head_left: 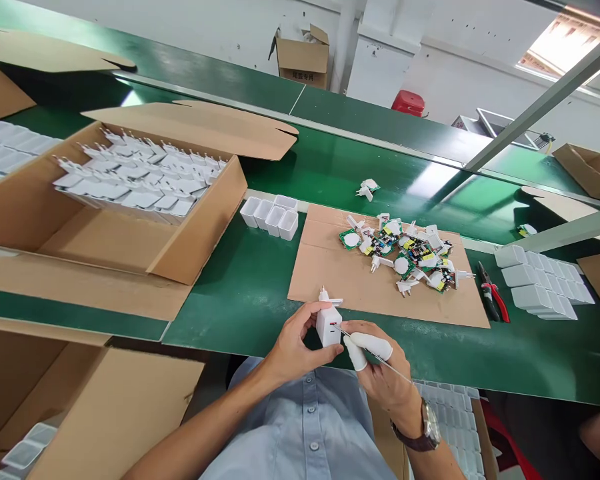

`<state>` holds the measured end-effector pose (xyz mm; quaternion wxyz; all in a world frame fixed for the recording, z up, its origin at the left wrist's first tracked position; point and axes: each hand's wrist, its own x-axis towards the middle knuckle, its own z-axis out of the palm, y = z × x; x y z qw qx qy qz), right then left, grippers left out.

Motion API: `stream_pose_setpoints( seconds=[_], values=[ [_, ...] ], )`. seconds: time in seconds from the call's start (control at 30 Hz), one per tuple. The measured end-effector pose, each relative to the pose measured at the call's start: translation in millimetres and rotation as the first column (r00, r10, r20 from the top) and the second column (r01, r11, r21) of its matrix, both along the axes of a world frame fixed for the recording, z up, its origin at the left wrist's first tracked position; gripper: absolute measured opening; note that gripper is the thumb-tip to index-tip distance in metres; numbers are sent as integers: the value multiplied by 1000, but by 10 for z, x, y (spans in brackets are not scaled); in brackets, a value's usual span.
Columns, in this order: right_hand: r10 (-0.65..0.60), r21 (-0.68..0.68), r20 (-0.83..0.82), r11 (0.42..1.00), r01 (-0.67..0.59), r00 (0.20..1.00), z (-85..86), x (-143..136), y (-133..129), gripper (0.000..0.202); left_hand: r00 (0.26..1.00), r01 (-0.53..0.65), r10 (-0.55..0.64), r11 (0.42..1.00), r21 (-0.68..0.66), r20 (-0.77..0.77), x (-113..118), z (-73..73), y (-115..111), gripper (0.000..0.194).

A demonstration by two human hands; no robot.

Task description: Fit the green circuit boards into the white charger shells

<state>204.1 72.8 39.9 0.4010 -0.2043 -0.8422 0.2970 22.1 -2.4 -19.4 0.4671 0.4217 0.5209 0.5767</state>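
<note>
A white plug-in charger (329, 327) is gripped in my left hand (296, 343), thumb below and fingers on top. Its prongs point up and away, and its port face is turned to the right. In my right hand (385, 367), with white finger cots on two fingers, is a thin metal pick (393, 369). The pick's tip meets the charger's face near the red port. Just beyond my hands, a heap of circuit boards with white plug parts (410, 253) lies on a flat cardboard sheet (325, 267).
An open cardboard box (200, 247) at left holds rows of white chargers (140, 173). White empty cases (275, 217) stand beside it, with more cases (545, 283) at right. Red-handled pliers (493, 293) lie by the sheet. A metal post (545, 100) rises at right.
</note>
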Motion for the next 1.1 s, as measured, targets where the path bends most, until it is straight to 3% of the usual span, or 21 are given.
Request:
stream_pose_setpoints(
  seconds=[0.27, 0.47, 0.57, 0.73, 0.9, 1.1],
  values=[
    [-137, 3, -78, 990, 138, 987, -48, -125, -143, 44, 1000, -21, 21, 1000, 3, -9, 6, -30, -3, 62],
    [-214, -85, -87, 975, 207, 973, -59, -135, -209, 35, 992, -54, 58, 998, 36, -108, 24, -16, -6, 60],
    [-206, -165, -71, 967, 193, 976, -19, -83, -191, 30, 994, -38, 39, 999, 15, -104, 23, 10, -8, 62],
    [-185, -272, -136, 952, 143, 973, 47, 18, -172, 33, 999, -14, 15, 999, -46, 29, -9, 56, -15, 64],
    [-194, -280, -142, 948, 148, 971, 27, 13, -180, 32, 995, 5, 1, 999, -54, 100, -29, 64, -14, 68],
    [-167, -253, -132, 959, 129, 977, -32, -66, -194, 32, 998, -14, 14, 1000, -11, 54, -15, 23, -18, 66]
  ],
)
